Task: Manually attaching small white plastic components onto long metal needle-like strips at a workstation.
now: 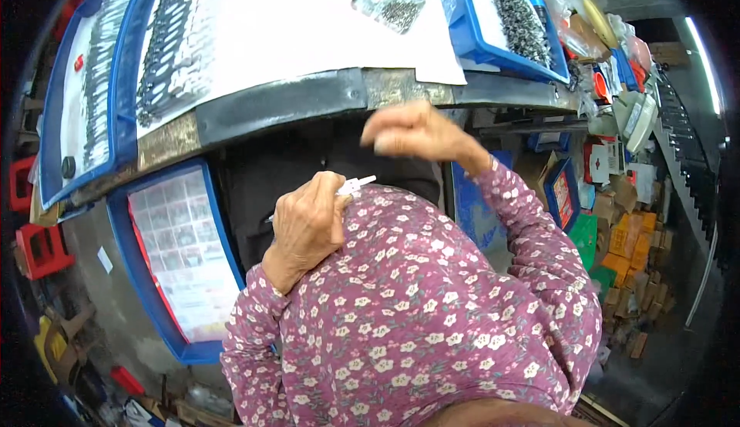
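My left hand is closed around a small white plastic piece with a thin pointed tip, held close against my floral top. A thin dark end sticks out on the other side of the same hand; most of what it grips is hidden by the fingers. To the upper right, in front of the table edge, my right hand is raised and blurred by motion. Its fingers bend to the left, and whether anything small is between them does not show. The two hands are apart.
Across the white-covered table lie rows of black-and-white parts and a clear bag of small metal pieces. Blue trays of parts flank it. A lower blue tray stands left of my lap; boxes are stacked at right.
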{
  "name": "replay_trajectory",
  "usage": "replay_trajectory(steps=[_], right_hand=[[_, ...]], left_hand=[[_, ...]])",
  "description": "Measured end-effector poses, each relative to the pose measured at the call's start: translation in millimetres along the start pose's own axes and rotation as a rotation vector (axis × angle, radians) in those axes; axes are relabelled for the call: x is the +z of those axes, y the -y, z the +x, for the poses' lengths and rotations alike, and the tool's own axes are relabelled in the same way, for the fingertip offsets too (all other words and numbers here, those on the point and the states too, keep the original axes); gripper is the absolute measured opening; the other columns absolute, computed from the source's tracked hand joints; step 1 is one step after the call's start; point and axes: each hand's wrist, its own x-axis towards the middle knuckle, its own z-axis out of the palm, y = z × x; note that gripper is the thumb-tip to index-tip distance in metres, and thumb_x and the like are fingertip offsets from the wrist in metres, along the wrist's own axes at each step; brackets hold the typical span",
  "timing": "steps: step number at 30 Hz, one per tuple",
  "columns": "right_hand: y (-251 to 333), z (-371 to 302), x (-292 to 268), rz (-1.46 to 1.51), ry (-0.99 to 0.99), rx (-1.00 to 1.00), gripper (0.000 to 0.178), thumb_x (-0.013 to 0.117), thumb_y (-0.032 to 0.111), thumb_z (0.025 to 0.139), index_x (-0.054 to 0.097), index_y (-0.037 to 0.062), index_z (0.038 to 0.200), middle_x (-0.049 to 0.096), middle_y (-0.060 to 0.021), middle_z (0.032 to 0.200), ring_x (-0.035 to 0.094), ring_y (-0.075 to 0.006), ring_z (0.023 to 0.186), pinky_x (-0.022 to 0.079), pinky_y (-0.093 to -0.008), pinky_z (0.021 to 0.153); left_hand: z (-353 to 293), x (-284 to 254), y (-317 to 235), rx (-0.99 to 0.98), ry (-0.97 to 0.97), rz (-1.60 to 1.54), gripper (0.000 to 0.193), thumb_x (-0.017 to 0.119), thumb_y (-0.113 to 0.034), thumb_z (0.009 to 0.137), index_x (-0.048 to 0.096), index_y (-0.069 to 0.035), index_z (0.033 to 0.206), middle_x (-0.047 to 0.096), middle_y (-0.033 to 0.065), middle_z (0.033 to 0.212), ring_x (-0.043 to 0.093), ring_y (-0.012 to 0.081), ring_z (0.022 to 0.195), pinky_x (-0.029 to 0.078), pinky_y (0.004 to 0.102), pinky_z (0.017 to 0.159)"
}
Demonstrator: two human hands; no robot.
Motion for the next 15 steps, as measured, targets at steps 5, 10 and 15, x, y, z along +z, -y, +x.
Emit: replay_trajectory(steps=[5,10,15], right_hand=[[-20,26,-70,-0.345,-0.569,0.256,0.019,0.054,0.016,0.081,0.062,-0.0008,0.083,0.055,-0.0009,0.063,0.047,-0.0063,0.055,0.039,-0.0233,0.049],[-54,40,-109,-0.726,-0.491,0.088,0.013,0.055,0.011,0.079,0.06,-0.0004,0.083,0.055,-0.0082,0.069,0.052,-0.0163,0.059,0.041,-0.0273,0.053],[-64,47,-120,-0.898,-0.44,0.022,0.009,0.056,0.009,0.077,0.058,0.0007,0.08,0.056,-0.0115,0.072,0.055,-0.0263,0.064,0.043,-0.0345,0.058]], left_hand=[[22,-5,-2,-0.059,-0.008,-0.042,0.011,0.057,0.0,0.075,0.051,0.0,0.084,0.055,0.0129,0.068,0.056,0.0235,0.056,0.041,0.0308,0.049],[41,-14,-5,-0.203,-0.039,-0.201,0.007,0.054,-0.001,0.076,0.05,-0.001,0.082,0.055,0.0126,0.064,0.056,0.026,0.054,0.042,0.0325,0.049],[56,-17,-7,-0.21,-0.09,-0.245,0.005,0.054,-0.002,0.077,0.051,-0.001,0.081,0.054,0.0112,0.063,0.053,0.0229,0.052,0.04,0.0305,0.05]])
